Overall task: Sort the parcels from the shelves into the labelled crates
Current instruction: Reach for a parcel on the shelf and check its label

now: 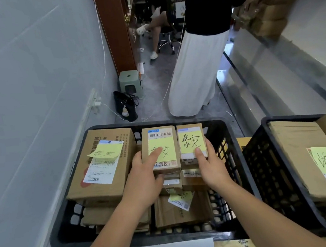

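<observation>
Left hand (144,177) grips a parcel (160,149) noted "泰安", printed "8元". Right hand (210,164) grips its three-o'clock neighbour (191,140), both in the black crate (234,146).

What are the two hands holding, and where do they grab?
Each holds a small parcel by its near end, thumb on its yellow note: left hand on the middle parcel, right hand on the right parcel.

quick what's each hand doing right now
Left hand: grips the middle parcel.
Right hand: grips the smaller parcel beside it.
</observation>
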Demonstrator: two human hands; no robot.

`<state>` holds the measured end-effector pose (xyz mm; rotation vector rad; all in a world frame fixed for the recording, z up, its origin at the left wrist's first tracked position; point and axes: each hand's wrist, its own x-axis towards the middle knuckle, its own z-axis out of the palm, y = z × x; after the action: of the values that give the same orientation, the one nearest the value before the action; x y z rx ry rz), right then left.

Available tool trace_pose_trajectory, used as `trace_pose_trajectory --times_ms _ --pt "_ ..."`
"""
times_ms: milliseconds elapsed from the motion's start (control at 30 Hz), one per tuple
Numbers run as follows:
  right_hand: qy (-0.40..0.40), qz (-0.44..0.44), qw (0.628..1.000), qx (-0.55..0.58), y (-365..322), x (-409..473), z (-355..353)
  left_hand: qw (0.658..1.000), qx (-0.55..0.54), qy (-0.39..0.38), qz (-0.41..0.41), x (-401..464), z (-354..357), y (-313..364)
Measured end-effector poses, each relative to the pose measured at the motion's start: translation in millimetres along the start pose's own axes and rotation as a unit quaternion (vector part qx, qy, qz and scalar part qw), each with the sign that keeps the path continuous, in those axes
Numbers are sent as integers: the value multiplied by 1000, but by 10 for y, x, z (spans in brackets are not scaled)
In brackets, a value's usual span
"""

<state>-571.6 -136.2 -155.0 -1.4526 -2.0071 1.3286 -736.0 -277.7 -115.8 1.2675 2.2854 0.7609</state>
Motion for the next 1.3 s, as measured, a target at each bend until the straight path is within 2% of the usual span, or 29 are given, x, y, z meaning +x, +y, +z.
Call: trace_pose_trajectory --times_ms 200,300,533,633,967,1100,1300 --pt "-2 -9 1000 -27 -82 -23 -27 997 75 -3 -2 4 -46 53" --pt "12 -29 995 -90 -106 -57 -80 993 114 -5 -3 -16 -81 107" --pt "33 -81 945 -316 -308 -432 -325 982 184 7 47 -114 -117 269" --pt "37 -96 928 -357 -323 -634 -472 977 196 6 79 -205 -89 399" --pt "77 -76 921 -374 66 -1552 -1304 953 232 0 195 -889 327 1222" --pt "102 -56 922 -369 404 -2163 -1813 940 242 -3 241 -1344 714 1732" --pt "131 23 924 -358 1182 -3303 -2691 918 239 -42 313 -2194 1515 2671"
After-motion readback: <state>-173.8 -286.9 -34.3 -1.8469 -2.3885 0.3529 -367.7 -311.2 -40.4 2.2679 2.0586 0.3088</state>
